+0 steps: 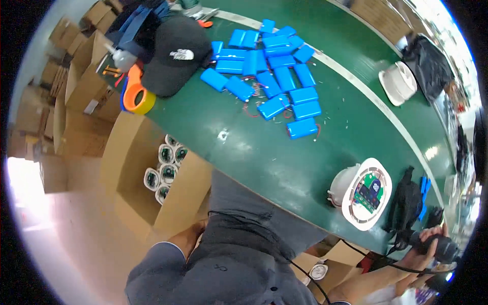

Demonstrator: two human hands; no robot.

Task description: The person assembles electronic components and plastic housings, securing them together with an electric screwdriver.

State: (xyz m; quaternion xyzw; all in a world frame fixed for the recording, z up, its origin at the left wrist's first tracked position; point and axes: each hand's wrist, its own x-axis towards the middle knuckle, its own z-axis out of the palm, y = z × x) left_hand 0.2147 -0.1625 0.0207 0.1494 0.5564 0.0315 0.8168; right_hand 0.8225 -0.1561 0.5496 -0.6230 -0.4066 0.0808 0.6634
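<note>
Far at the right edge, my right hand (426, 248) has its fingers wrapped around a black rounded device (441, 249); a black cable runs close by it. My left hand (201, 226) hangs low between my body and an open cardboard box, with its fingers hidden. Nearest to my right hand on the green table (244, 147) lies a black strap-like bundle (405, 203). Beside that bundle a white oval housing (367, 194) stands tilted, its open face showing a green circuit board.
Many blue wrapped battery packs (284, 79) lie spread over the table's middle. At its left are a black cap (178, 56) and tape rolls (138, 97). The cardboard box (127, 178) holds several white units. Another white housing (398, 84) stands at the far right.
</note>
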